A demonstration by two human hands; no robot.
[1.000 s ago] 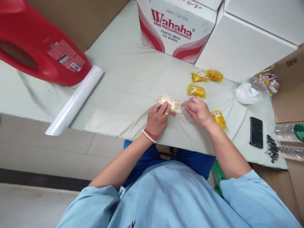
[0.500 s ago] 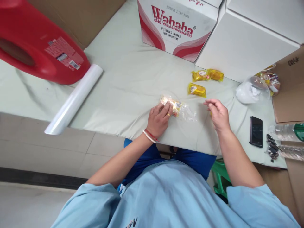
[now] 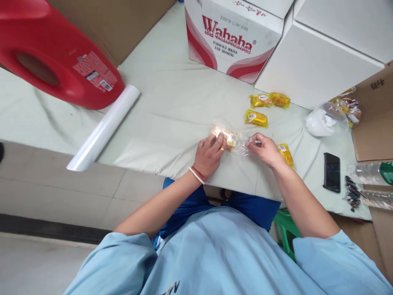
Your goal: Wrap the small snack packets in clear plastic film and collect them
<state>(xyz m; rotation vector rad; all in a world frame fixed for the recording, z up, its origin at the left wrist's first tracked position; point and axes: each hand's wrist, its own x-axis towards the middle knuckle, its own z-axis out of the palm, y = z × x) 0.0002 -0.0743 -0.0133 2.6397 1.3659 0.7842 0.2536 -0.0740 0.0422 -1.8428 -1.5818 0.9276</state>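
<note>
A clear plastic bag with yellow snack packets inside (image 3: 229, 138) lies near the front edge of the pale green table (image 3: 172, 106). My left hand (image 3: 210, 153) presses down on the bag's left part with curled fingers. My right hand (image 3: 265, 148) pinches the bag's open right end. A loose yellow packet (image 3: 285, 152) lies just behind my right hand. Further back are two more yellow packets, one (image 3: 256, 118) alone and one (image 3: 269, 100) beside the white box.
A red jug (image 3: 52, 61) lies at the far left with a white roll (image 3: 104, 127) beside it. A Wahaha carton (image 3: 233, 37) and white boxes (image 3: 319, 57) stand at the back. A phone (image 3: 331, 172), a crumpled plastic bag (image 3: 325, 121) and bottles (image 3: 371, 172) sit at the right.
My right hand went from the bag out to the right, then came back and pinched the bag's right end. My left hand stayed on the bag.
</note>
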